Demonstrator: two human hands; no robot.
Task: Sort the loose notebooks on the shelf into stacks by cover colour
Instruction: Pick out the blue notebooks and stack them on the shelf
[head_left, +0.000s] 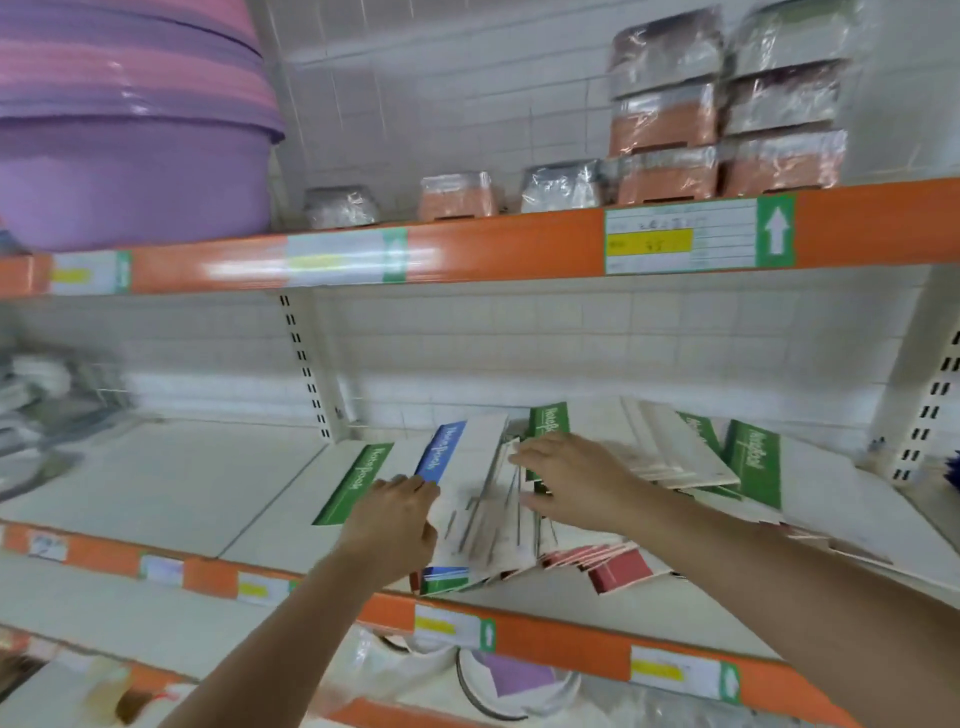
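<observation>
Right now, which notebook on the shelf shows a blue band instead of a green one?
The blue-banded notebook, topmost in the middle pile, just above the left hand. The notebook lying alone to its left and those at the right have green bands.

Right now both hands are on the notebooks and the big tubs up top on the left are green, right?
Not quite. The left hand and right hand are on the notebooks, but the head view shows the tubs are purple and pink.
</observation>
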